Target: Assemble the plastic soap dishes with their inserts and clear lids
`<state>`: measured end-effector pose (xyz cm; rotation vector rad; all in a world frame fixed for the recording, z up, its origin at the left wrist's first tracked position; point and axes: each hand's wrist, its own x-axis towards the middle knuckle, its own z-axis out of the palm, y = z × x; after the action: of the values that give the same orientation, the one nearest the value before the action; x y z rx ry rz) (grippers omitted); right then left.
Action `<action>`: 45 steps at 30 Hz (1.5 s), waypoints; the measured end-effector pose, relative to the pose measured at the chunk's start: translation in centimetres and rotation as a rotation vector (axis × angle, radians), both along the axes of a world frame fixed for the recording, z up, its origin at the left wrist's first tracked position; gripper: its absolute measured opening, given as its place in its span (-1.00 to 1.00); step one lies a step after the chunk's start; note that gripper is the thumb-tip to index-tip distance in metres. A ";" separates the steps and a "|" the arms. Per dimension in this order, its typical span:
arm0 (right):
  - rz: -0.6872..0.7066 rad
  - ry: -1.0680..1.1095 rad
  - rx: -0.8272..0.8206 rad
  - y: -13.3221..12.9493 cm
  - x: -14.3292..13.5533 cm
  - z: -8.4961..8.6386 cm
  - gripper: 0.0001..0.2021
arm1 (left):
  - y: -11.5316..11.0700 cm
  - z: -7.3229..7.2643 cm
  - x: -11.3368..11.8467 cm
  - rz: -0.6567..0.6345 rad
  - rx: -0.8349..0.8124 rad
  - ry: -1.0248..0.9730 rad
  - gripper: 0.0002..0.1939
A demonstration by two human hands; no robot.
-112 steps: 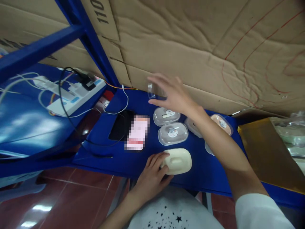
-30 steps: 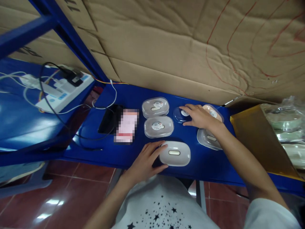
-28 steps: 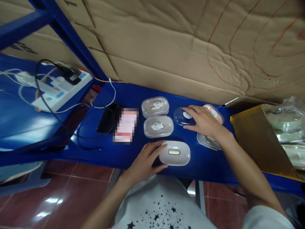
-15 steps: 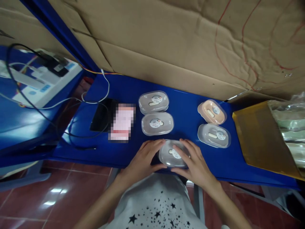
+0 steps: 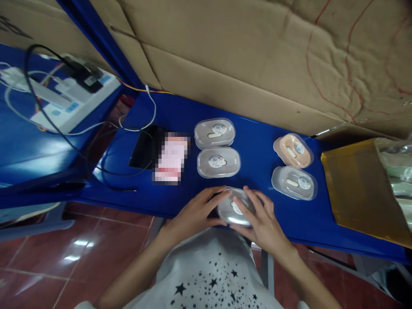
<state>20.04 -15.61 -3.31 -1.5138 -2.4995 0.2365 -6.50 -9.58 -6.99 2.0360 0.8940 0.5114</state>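
Near the table's front edge lies an oval grey plastic box (image 5: 229, 213) with a clear lid and a round white label. My left hand (image 5: 201, 211) grips its left end, fingertips on the far rim and thumb at the near side. On the right end, my right hand (image 5: 259, 214) has its fingers curved around the box, with one fingertip pressing on the lid by the label. Beyond my hands sit two similar grey boxes, a nearer one (image 5: 219, 162) and a farther one (image 5: 214, 132). The underside of the held box is hidden.
To the right stand a peach box (image 5: 291, 150) and another grey box (image 5: 293, 183). A brown carton (image 5: 354, 189) with clear-wrapped items is at far right. On the left are a blurred-out phone screen (image 5: 171, 158), cables and a white power strip (image 5: 77, 101) on the blue table (image 5: 257, 133).
The camera view has shifted slightly, so the table's things appear farther right. My left index finger now reaches farther onto the lid. Both hands stay on the grey box.
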 end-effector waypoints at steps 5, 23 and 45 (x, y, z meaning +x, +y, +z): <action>0.008 0.076 0.054 0.3 0.3 -1.1 -0.17 | 0.1 0.2 0.1 -0.012 0.016 -0.007 -0.03; -0.051 0.457 -0.112 0.0 2.8 -3.1 -0.10 | 0.3 0.7 0.4 0.000 0.052 -0.005 -0.15; -0.149 0.684 -0.052 -0.4 3.1 -3.2 -0.54 | -0.1 0.5 1.1 0.039 0.225 -0.103 -0.27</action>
<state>23.13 -16.01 -6.49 -1.3303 -1.8466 0.6684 -5.43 -9.71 -6.45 2.1742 0.8472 0.7612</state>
